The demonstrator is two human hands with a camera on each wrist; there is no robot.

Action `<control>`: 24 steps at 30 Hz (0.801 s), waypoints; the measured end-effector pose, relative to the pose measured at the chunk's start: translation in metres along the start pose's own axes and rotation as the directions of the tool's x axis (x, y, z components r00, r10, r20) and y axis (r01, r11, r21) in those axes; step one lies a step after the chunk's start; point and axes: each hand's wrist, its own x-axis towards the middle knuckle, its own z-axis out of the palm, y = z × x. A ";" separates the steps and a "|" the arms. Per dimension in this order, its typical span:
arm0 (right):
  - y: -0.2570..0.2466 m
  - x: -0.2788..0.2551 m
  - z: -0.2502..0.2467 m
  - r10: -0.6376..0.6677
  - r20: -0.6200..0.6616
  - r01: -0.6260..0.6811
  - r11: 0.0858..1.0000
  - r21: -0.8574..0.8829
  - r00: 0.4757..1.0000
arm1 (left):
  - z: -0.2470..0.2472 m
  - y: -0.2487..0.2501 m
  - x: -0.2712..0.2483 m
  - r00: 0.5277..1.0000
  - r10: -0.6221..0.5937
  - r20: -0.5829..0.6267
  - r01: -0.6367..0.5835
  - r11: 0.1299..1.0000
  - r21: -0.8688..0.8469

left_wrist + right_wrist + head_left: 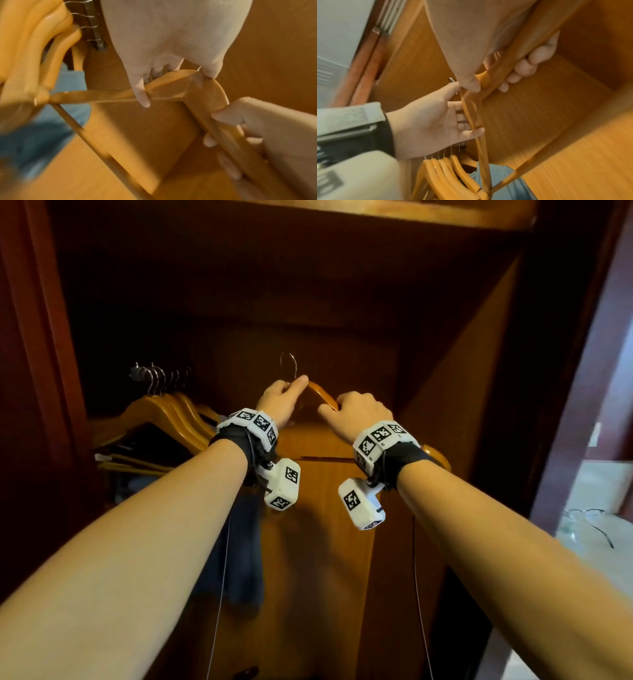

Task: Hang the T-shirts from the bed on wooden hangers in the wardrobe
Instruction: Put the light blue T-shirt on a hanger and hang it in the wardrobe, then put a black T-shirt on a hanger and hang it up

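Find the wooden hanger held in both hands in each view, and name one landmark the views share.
Head: the held hanger sits centre frame, between the left hand and the right hand, hook up.
Left wrist: the hanger crosses mid-frame, below that hand's fingers.
Right wrist: the hanger runs from upper right down to the bottom centre.
Shared landmark: the row of hung hangers.

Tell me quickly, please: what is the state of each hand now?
Left hand: closed, gripping the wooden hanger near its metal hook.
Right hand: closed, gripping the same hanger's arm.
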 end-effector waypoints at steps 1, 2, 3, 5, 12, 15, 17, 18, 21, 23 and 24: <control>0.005 -0.009 -0.004 0.000 0.008 0.000 1.000 0.003 1.000 | 0.004 0.002 -0.009 1.000 0.004 0.002 -0.004 1.000 0.000; 0.010 -0.018 -0.009 -0.003 0.017 0.003 1.000 0.010 1.000 | 0.008 0.003 -0.019 1.000 0.013 0.002 -0.013 1.000 0.000; 0.015 -0.028 -0.013 -0.008 0.022 0.007 1.000 0.018 1.000 | 0.011 0.004 -0.029 1.000 0.023 0.002 -0.023 1.000 -0.002; 0.023 -0.046 -0.021 -0.014 0.025 0.014 1.000 0.027 1.000 | 0.017 0.008 -0.051 0.999 0.045 0.003 -0.044 0.999 -0.008; 0.030 -0.101 -0.032 0.003 0.080 -0.016 0.985 0.169 0.997 | 0.030 0.016 -0.114 0.996 0.062 0.067 -0.058 0.997 -0.053; 0.028 -0.127 -0.036 0.046 0.070 -0.059 0.980 0.192 0.996 | 0.038 0.015 -0.141 0.990 0.104 0.094 -0.094 0.990 -0.103; 0.030 -0.146 -0.040 0.090 0.053 -0.099 0.977 0.187 0.995 | 0.041 0.013 -0.157 0.981 0.136 0.137 -0.114 0.981 -0.155; 0.031 -0.157 -0.042 0.113 0.040 -0.118 0.977 0.179 0.993 | 0.042 0.011 -0.165 0.975 0.148 0.167 -0.116 0.976 -0.185; 0.030 -0.191 -0.044 0.175 0.008 -0.174 0.975 0.138 0.985 | 0.042 -0.003 -0.188 0.950 0.147 0.277 -0.074 0.964 -0.257; 0.028 -0.213 -0.040 0.208 0.007 -0.207 0.969 0.136 0.978 | 0.042 -0.015 -0.202 0.920 0.139 0.365 -0.047 0.967 -0.250; 0.028 -0.224 -0.037 0.224 0.012 -0.223 0.963 0.151 0.975 | 0.043 -0.021 -0.209 0.907 0.130 0.401 -0.036 0.971 -0.235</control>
